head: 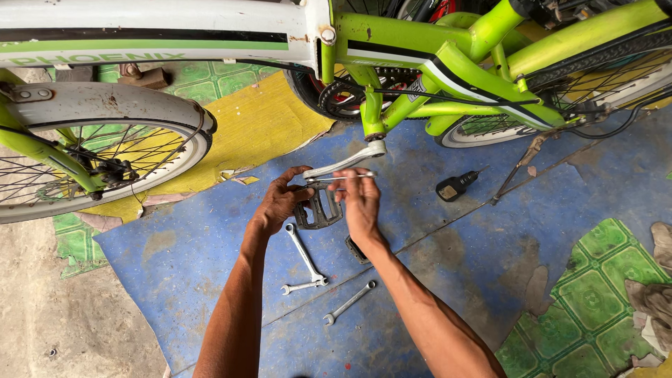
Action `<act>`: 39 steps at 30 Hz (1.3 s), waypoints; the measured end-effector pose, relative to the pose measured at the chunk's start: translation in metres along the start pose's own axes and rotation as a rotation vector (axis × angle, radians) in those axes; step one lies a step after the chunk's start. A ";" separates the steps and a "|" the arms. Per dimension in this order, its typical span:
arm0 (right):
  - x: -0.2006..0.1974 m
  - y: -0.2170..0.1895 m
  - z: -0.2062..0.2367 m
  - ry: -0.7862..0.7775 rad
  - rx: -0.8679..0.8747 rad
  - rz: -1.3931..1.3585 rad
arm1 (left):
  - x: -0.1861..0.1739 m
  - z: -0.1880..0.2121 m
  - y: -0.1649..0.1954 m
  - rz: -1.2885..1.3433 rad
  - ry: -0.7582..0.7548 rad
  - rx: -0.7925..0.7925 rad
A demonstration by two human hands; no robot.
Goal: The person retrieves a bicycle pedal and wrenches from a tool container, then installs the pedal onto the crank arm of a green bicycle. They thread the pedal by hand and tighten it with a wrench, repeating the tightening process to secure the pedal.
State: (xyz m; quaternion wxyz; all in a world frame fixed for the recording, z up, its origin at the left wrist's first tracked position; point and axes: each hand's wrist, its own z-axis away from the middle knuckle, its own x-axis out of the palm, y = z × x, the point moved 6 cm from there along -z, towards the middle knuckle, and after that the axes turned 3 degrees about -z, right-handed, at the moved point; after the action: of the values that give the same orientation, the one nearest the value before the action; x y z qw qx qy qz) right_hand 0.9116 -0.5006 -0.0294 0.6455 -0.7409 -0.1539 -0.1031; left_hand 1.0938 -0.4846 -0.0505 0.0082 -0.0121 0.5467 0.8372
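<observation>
A green and white bicycle (448,63) stands across the top of the view. Its silver crank arm (346,162) slopes down to a black pedal (318,208). My left hand (280,203) grips the pedal from the left side. My right hand (360,203) holds a thin silver wrench (343,178) up against the pedal's axle at the crank end. Both forearms reach up from the bottom of the view.
Three silver wrenches (306,253) (301,286) (348,302) lie on the blue floor mat (462,259) below my hands. A small black block (355,248) lies beside my right wrist. A black-handled screwdriver (456,185) rests right of the crank. A wheel (91,164) sits left.
</observation>
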 end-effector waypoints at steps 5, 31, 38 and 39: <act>0.048 -0.015 0.005 -0.261 -0.200 0.479 | -0.001 -0.001 0.000 0.029 -0.028 0.031; -0.035 0.048 -0.015 0.158 0.527 -0.754 | 0.000 0.000 0.002 0.000 0.007 0.014; -0.017 0.076 -0.013 0.250 0.780 -0.817 | 0.000 -0.001 0.003 0.032 -0.014 0.030; -0.016 0.078 -0.012 0.275 0.806 -0.822 | 0.000 0.000 0.004 0.040 -0.019 0.036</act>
State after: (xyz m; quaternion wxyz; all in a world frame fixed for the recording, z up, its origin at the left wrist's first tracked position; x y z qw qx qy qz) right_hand 0.9252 -0.5231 -0.1052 0.7972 -0.2968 -0.3703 -0.3731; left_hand 1.0935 -0.4864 -0.0472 -0.0031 0.0067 0.5618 0.8272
